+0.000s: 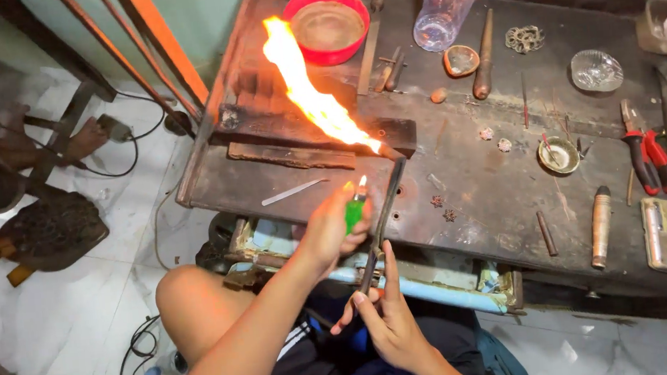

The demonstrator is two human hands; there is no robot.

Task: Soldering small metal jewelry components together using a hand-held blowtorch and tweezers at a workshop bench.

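Dark worktop (478, 191) cluttered, red bowl (327, 24), red pliers (646, 154), left hand (331, 228) clamped on lit green lighter (355, 210), right hand (389, 319) gripping flaming torch (380, 219)

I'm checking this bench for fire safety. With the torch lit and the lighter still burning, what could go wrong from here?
1. The long flame sweeps toward the red bowl and passes near the plastic bottle; either could scorch or melt.
2. The left hand holds a lit green lighter close beside the torch; fingers might get burned.
3. Bare knee sits just below the bench edge; hot bits could drop on it.
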